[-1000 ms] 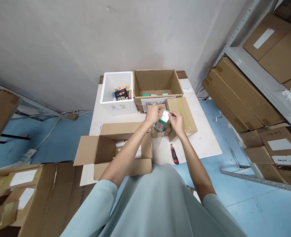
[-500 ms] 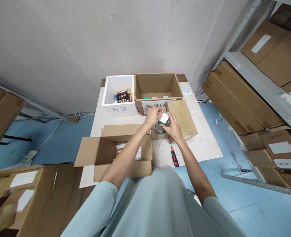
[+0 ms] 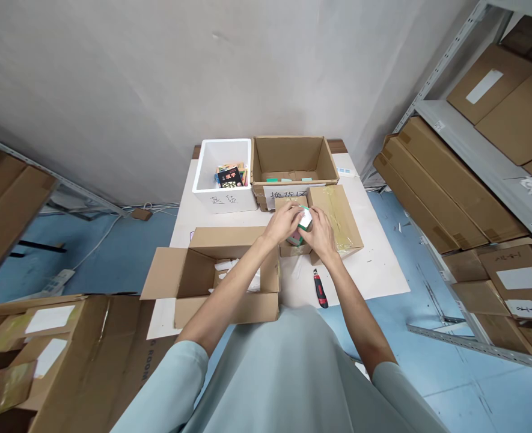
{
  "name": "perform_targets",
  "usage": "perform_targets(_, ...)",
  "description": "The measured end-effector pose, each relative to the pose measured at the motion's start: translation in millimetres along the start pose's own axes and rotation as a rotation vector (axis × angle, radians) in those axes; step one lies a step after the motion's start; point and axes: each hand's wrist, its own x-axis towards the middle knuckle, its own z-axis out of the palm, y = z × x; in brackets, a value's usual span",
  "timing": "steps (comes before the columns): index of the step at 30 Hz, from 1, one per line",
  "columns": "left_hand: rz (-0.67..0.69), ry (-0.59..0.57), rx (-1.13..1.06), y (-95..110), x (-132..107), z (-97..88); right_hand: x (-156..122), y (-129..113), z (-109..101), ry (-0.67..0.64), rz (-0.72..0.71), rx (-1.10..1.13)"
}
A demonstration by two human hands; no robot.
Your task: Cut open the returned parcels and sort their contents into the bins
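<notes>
My left hand (image 3: pixel 282 224) and my right hand (image 3: pixel 318 233) are closed together around a small green and white box (image 3: pixel 302 220) over the middle of the white table (image 3: pixel 374 264). Most of that box is hidden by my fingers. Just under it lies a small open cardboard box (image 3: pixel 293 248), and a taped flat carton (image 3: pixel 335 216) lies to the right of my hands.
An open cardboard box (image 3: pixel 223 273) with white packing stands at the near left of the table. At the back are a white foam bin (image 3: pixel 224 175) with small packets and an open carton (image 3: pixel 293 165). A red and black utility knife (image 3: pixel 320 289) lies near the front edge. Shelves with cartons stand at right.
My hands have drawn closer round the small box, and now cover more of it. The view has shifted slightly.
</notes>
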Motion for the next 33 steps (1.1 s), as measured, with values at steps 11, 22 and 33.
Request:
perform_targets(11,0.012,0.146,-0.007,4.3,-9.7,14.6,4.1,-12.8,-8.4,-0.068,0.046,-0.179)
perform_targets(22,-0.205,0.218,-0.283,-21.2,-35.8,34.1,13.6,-16.8,-11.4,-0.15,0.112,-0.129)
perform_targets(33,-0.384,0.101,-0.488,-34.4,-56.2,52.0,-4.5,1.5,12.1,0.038,0.025,0.243)
